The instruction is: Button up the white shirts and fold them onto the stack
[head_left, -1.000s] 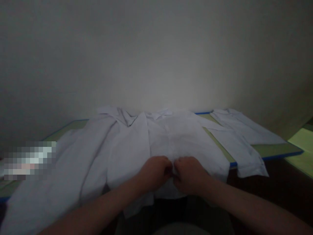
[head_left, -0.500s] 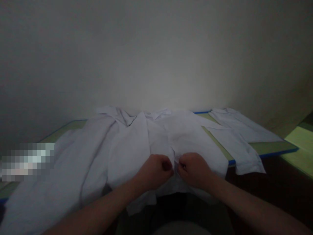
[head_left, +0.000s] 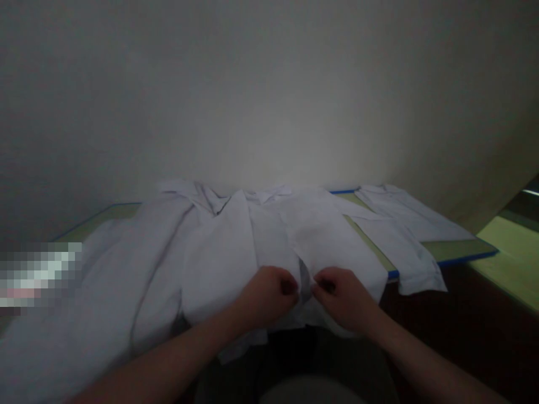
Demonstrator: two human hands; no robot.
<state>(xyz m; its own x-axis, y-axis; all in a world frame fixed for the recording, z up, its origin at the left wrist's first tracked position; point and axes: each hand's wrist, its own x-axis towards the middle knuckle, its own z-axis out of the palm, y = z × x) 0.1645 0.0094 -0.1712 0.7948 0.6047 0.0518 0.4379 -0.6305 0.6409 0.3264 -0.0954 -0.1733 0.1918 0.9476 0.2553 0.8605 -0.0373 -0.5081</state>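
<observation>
At far left we see a pixelated patch (head_left: 37,275), its contents unreadable. Beside it spreads a white garment (head_left: 105,280) of soft, matte cloth, one long crease curving down it and its near part drooping toward us. Next, in the middle of the table (head_left: 455,248), lies our white shirt (head_left: 219,252), smooth and thin, with a pointed collar (head_left: 273,194) toward the wall (head_left: 269,95).

Our left hand (head_left: 269,294) curls at the shirt's front, thumb and finger pinching one edge of the opening. Just to its right, our right hand (head_left: 343,297) pinches the facing edge; a narrow greyish slit parts the two hands. Farther right, a flat sleeve (head_left: 396,235) slants toward us, its cuff end past the table, and a folded white cloth (head_left: 421,213) tapers to a point behind it.

As for edges, the shirt's hem hangs over the near side, above dark shapes we cannot make out. Blue trim (head_left: 467,259) borders the greenish top, whose far side sits close to the plain grey wall. Right of the shirt, a green strip shows before the sleeve; beyond the corner, a dark reddish floor (head_left: 442,336) opens beside a yellow-green surface (head_left: 509,258).
</observation>
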